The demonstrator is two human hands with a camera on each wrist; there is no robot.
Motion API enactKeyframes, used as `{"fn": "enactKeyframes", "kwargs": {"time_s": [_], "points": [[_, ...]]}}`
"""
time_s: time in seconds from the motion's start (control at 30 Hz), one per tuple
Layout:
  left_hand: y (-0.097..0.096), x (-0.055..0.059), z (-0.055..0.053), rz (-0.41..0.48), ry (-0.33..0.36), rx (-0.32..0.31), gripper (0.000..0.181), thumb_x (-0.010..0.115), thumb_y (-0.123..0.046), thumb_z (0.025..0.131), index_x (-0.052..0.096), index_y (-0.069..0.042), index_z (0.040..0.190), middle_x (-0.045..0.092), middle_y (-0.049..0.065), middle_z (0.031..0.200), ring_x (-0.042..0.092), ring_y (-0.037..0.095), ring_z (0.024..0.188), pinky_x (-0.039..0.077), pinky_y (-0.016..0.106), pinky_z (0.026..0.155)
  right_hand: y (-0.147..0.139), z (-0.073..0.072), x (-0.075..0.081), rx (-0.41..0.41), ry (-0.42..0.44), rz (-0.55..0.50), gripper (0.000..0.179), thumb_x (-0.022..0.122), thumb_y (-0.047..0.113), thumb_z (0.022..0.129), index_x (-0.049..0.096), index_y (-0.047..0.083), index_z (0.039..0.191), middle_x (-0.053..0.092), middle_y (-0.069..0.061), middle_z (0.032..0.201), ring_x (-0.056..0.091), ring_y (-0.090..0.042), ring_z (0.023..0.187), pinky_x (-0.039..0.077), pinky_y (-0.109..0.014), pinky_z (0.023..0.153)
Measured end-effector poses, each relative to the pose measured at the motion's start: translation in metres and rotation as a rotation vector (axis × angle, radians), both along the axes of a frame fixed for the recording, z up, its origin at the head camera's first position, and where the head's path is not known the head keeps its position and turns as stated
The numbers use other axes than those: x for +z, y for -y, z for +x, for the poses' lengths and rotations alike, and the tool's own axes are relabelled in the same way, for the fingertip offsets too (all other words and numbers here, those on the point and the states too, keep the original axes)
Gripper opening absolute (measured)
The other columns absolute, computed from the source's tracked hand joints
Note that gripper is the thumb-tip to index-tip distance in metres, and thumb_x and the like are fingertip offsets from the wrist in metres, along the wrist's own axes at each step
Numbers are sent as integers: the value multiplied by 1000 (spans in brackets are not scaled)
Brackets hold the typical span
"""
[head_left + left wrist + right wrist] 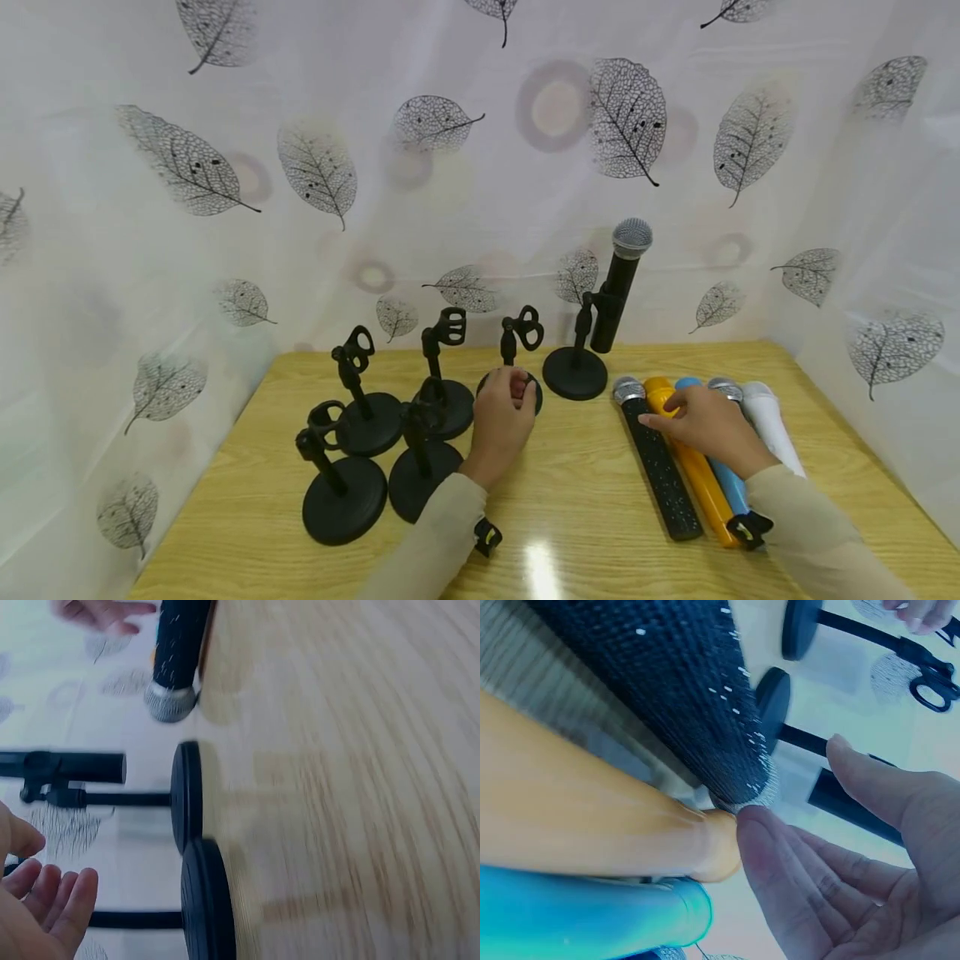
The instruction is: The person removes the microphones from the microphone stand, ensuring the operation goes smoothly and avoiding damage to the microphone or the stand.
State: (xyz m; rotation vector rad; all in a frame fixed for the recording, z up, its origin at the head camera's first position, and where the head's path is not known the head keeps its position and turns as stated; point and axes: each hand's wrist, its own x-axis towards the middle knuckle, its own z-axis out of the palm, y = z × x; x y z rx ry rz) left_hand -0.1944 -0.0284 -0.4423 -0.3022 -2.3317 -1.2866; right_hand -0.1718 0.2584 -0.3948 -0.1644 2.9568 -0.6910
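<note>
My left hand (501,421) hovers with loosely bent fingers in front of a black microphone stand (509,343), hiding much of its round base. Nothing shows in its grasp; thumb and fingers stand apart in the left wrist view. To its right, a black microphone (619,287) with a silver head leans in the clip of another stand (574,375). Over a row of lying microphones is my right hand (708,425), thumb and fingers apart. Beneath or beside it lie a speckled black microphone (660,467), an orange one (705,483), a blue one (727,485) and a white one (772,425).
Several more black stands with vacant clips occupy the left side, among them a front-left stand (345,500) and a back one (447,408). Another silver-headed microphone (726,387) lies partly hidden between the blue and white ones. A leaf-patterned curtain (450,208) surrounds the wooden table (585,500).
</note>
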Motion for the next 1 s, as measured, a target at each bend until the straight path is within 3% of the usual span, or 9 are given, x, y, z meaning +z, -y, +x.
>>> {"fn": "enactKeyframes", "kwargs": {"time_s": [0.17,0.33,0.67,0.87,1.0], "points": [[-22,2,-1,-69,-18,-62,16,70,-15,98,66,-5,110,64,2,92,64,12,80,56,22,73,-9,6,7,-3,-69,10,59,76,46,90,71,-11,106,72,-19,93,67,-26,75,58,-46,66],[-40,9,-10,-127,24,-104,24,65,-23,102,65,-7,118,66,2,101,65,18,93,55,32,83,-23,13,11,-26,-85,7,56,76,45,91,72,-9,106,71,-17,94,68,-28,77,58,-46,64],[-60,24,-39,-2,147,-186,40,57,-21,106,53,-5,143,63,12,131,60,26,120,52,42,99,-56,26,12,-56,-93,3,56,72,45,94,71,-8,111,74,-12,92,68,-32,82,55,-52,69],[-74,25,-56,17,242,-185,47,53,-23,108,44,-5,151,56,13,143,55,28,130,47,46,106,-73,31,11,-89,-113,8,51,73,44,93,73,-5,107,74,-11,91,67,-32,82,54,-47,66],[-82,28,-68,24,257,-176,48,50,-22,109,41,-6,153,53,13,146,52,29,133,45,46,109,-79,33,11,-95,-108,1,51,73,43,93,73,-6,107,74,-12,91,67,-31,81,55,-46,65]]}}
